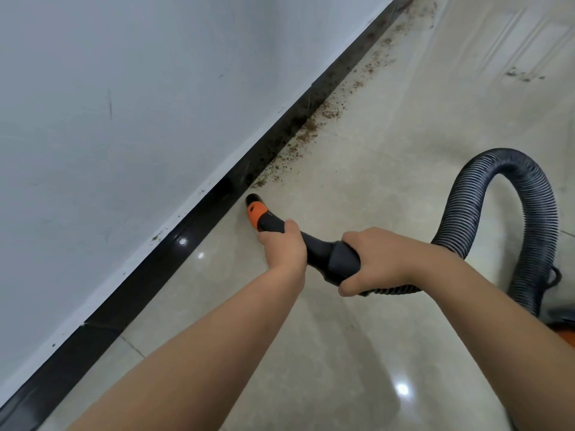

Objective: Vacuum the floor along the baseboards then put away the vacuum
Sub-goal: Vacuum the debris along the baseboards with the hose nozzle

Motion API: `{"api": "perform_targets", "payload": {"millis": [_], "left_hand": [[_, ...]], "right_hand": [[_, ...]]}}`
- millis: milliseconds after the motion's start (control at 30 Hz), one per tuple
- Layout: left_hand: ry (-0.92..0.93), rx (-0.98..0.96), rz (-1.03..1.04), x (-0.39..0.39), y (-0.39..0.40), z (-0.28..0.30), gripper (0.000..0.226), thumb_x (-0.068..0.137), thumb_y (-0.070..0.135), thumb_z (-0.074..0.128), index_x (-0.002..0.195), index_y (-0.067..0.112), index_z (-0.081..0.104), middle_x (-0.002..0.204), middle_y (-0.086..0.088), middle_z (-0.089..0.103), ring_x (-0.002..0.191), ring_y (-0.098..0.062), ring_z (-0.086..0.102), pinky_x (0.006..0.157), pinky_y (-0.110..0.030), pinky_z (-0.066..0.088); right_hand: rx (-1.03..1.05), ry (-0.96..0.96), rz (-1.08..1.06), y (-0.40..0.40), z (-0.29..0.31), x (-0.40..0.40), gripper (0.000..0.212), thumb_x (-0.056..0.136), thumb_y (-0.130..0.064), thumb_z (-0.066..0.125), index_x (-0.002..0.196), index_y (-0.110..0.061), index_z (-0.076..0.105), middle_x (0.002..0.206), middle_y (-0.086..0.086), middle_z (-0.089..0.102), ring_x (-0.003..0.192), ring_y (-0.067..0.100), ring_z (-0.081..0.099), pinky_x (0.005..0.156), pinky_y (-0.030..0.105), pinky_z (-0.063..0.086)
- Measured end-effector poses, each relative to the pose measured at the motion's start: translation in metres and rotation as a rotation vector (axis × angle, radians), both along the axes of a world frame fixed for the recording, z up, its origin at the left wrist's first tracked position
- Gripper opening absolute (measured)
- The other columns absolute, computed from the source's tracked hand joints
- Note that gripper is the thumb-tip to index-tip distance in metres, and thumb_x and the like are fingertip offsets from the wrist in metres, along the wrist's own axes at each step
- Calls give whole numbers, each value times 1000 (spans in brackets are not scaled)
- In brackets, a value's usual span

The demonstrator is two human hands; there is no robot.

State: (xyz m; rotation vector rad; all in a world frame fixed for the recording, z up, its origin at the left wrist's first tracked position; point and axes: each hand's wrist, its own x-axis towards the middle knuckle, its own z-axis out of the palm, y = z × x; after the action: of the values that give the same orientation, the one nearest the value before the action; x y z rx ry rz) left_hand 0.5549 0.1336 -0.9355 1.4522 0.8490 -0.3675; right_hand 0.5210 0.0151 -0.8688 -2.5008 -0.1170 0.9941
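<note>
A black vacuum nozzle (pixel 255 207) with an orange collar points at the floor right beside the black baseboard (pixel 174 253). My left hand (pixel 281 248) grips the nozzle just behind the orange collar. My right hand (pixel 370 259) grips the wider black cuff where the ribbed black hose (pixel 504 194) begins. The hose arches up and down to the vacuum body (pixel 563 329), only a black and orange sliver at the right edge. Brown crumbs (pixel 306 132) lie along the baseboard ahead of the nozzle.
A pale grey wall (pixel 124 104) fills the left. Glossy beige floor tiles (pixel 357 353) spread to the right. A smaller patch of debris (pixel 522 74) lies on the floor at the upper right.
</note>
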Motion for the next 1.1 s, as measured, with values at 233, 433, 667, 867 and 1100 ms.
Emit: {"api": "perform_targets", "payload": {"millis": [233, 433, 667, 867, 1100], "left_hand": [[-3, -16, -41, 34, 10, -6, 46, 95, 25, 43, 136, 10, 28, 125, -15, 49, 107, -32, 53, 81, -42, 50], [-5, -6, -96, 46, 6, -7, 47, 94, 24, 43, 137, 11, 28, 124, -16, 49, 106, -33, 53, 83, -44, 50], [-6, 0, -121, 59, -3, -10, 45, 95, 25, 42, 135, 11, 28, 121, -14, 48, 97, -30, 50, 74, -40, 46], [-11, 11, -110, 57, -6, -12, 47, 95, 26, 42, 138, 12, 27, 127, -15, 49, 107, -32, 52, 81, -43, 50], [-56, -17, -66, -1, -1, 2, 48, 96, 26, 42, 139, 11, 24, 130, -14, 47, 110, -30, 52, 98, -45, 44]], "right_hand": [[75, -53, -70, 15, -2, 15, 22, 72, -25, 70, 85, -12, 58, 66, -3, 66, 55, 10, 58, 53, 22, 47], [118, -47, -144, 10, -7, 21, 22, 71, -23, 70, 85, -13, 56, 62, -3, 64, 51, 12, 57, 49, 23, 47], [136, -41, -168, 3, -14, 29, 25, 71, -24, 70, 86, -13, 53, 68, 0, 66, 60, 17, 61, 56, 28, 51], [117, -65, -169, -2, -14, 28, 26, 70, -26, 70, 84, -15, 50, 64, -3, 65, 57, 15, 60, 55, 28, 50], [-25, -56, -21, -3, 0, -8, 32, 70, -33, 70, 85, -21, 44, 68, -8, 63, 62, 9, 60, 57, 27, 49]]}}
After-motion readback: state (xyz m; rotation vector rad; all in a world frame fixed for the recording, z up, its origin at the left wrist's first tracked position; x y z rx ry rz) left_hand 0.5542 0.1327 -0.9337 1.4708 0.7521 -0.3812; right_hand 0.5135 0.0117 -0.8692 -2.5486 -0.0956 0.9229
